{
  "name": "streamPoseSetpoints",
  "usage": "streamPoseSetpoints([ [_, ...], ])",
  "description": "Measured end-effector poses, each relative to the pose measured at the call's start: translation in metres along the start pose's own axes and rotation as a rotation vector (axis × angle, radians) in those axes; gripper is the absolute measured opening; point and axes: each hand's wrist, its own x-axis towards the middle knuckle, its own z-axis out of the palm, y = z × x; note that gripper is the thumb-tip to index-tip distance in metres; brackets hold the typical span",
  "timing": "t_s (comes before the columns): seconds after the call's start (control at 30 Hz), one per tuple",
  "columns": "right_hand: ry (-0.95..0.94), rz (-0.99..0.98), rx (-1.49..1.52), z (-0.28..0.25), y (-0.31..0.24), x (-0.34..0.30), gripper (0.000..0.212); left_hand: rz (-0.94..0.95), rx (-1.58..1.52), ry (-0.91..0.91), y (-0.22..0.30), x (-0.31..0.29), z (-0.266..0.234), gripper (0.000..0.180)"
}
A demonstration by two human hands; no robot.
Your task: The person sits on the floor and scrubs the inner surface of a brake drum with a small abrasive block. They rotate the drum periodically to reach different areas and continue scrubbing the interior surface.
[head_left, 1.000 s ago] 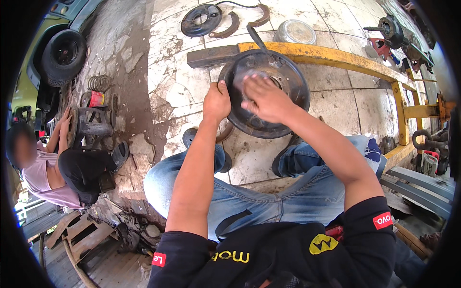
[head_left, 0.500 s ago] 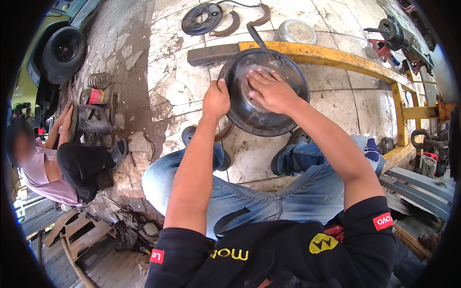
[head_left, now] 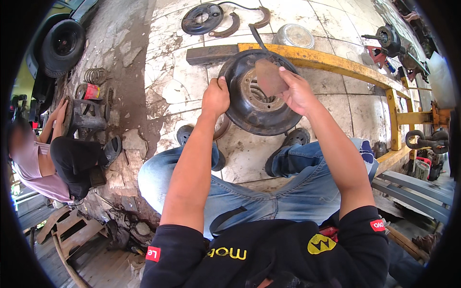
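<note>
Pinching brown sheet (head_left: 270, 78), R hand (head_left: 297, 91) is holding it up-left over blk disc (head_left: 237, 103); L hand (head_left: 215, 98) is clasping disc's L rim.

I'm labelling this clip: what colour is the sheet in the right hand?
The sheet is a dull reddish brown, seen best in the head view.

Black metal plate (head_left: 242, 102) is round, dished and scuffed, face up, with small holes around its central opening. Thin, reddish-brown sheet (head_left: 270, 78) partly hides that opening's upper side.
</note>
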Motion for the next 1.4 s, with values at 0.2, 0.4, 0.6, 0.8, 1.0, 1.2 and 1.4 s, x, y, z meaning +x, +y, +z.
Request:
streamPoseSetpoints([
  [0.2, -0.025, 0.053, 0.083, -0.013, -0.019, -0.018, 0.046, -0.008, -0.001, 0.015, -0.001, 0.001, 0.001, 0.051],
  [0.4, -0.136, -0.072, -1.111, -0.026, -0.017, -0.048, 0.052, -0.014, -0.009, 0.01, -0.006, 0.0, -0.001, 0.051],
  [0.6, -0.437, -0.397, -1.93, -0.012, 0.051, -0.056, 0.063, -0.026, 0.02, 0.019, 0.002, 0.001, 0.004, 0.052],
  [0.8, -0.294, -0.463, -1.815, 0.039, 0.06, -0.009, 0.069, 0.02, -0.03, 0.041, -0.007, 0.001, 0.003, 0.051],
  [1.0, -0.422, -0.472, -1.855, 0.013, 0.06, -0.04, 0.069, -0.012, 0.017, 0.03, -0.009, -0.002, 0.002, 0.051],
  [1.2, -0.28, -0.516, -1.819, 0.032, 0.064, -0.007, 0.07, -0.005, 0.048, 0.021, -0.006, -0.001, 0.001, 0.052],
  [1.4, -0.396, -0.552, -1.841, 0.009, 0.063, -0.042, 0.069, -0.003, 0.024, 0.033, -0.006, -0.002, 0.002, 0.052],
])
